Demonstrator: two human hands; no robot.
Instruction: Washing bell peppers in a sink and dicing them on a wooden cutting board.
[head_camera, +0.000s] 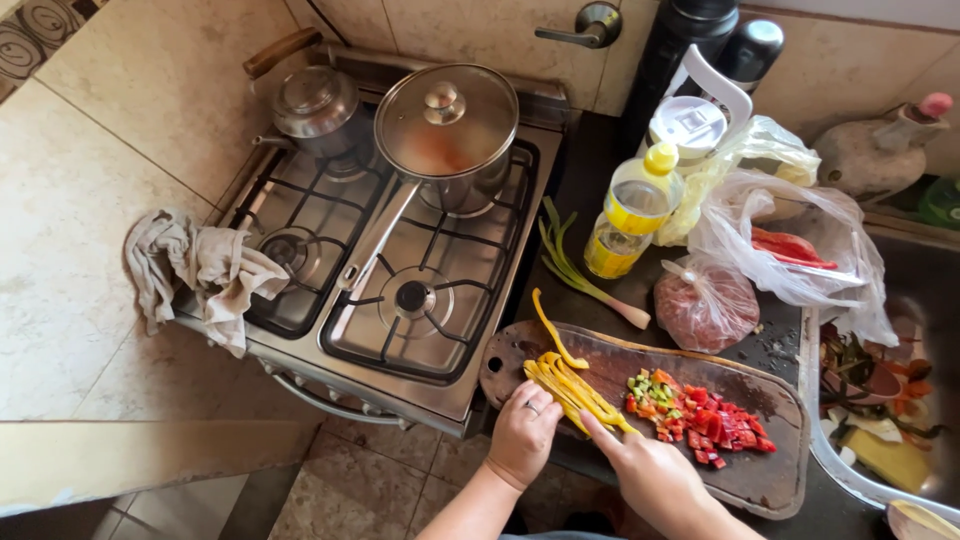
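A dark wooden cutting board (760, 470) lies on the black counter right of the stove. On its left part is a bundle of yellow pepper strips (572, 392), with one loose curved strip (553, 335) beyond it. My left hand (524, 432), with a ring on one finger, is curled over the near ends of the strips and holds them down. My right hand (650, 468) comes in from the near side, its forefinger stretched out along the strips. Whether it holds a knife is hidden. A pile of diced red and green pepper (700, 412) sits mid-board.
A gas stove (400, 300) on the left carries a lidded saucepan (447, 135), a kettle (315, 105) and a rag (200, 268). Behind the board are a spring onion (585, 275), an oil bottle (630, 215), bagged meat (706, 300) and plastic bags (800, 240). A sink with scraps (880, 400) lies to the right.
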